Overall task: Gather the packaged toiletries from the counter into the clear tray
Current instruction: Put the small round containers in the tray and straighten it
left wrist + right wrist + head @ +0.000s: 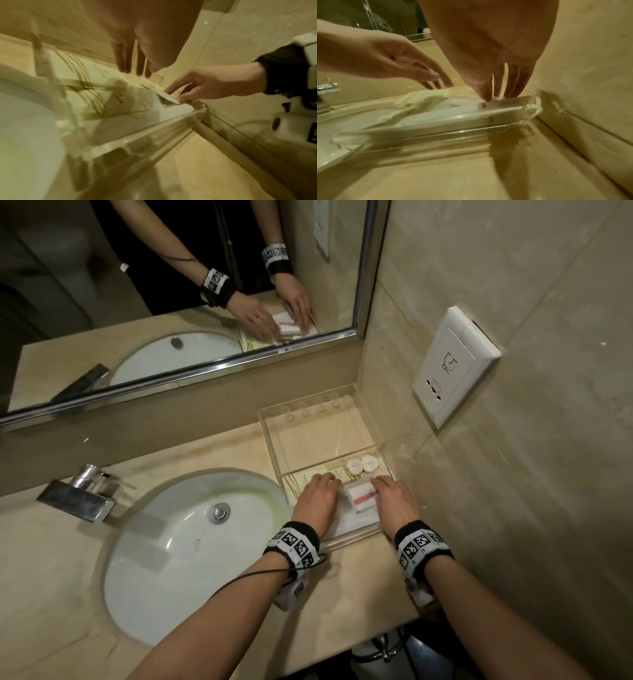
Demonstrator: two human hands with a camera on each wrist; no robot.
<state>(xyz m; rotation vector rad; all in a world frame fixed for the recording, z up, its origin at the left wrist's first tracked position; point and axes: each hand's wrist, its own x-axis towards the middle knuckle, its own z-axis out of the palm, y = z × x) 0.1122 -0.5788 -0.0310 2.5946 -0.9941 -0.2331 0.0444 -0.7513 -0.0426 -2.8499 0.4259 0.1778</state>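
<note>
The clear tray stands on the counter beside the right wall. Its near end holds cream packets with gold lines, two round white caps and a white packet with a pink stripe. My left hand hovers over the cream packets with straight fingers, holding nothing. My right hand reaches down into the tray. Its thumb and fingertips pinch the right end of the white packet, whose corner is lifted slightly.
A white sink basin with a chrome faucet lies left of the tray. A mirror runs along the back wall. A white socket plate is on the right wall. The counter's front edge is near my forearms.
</note>
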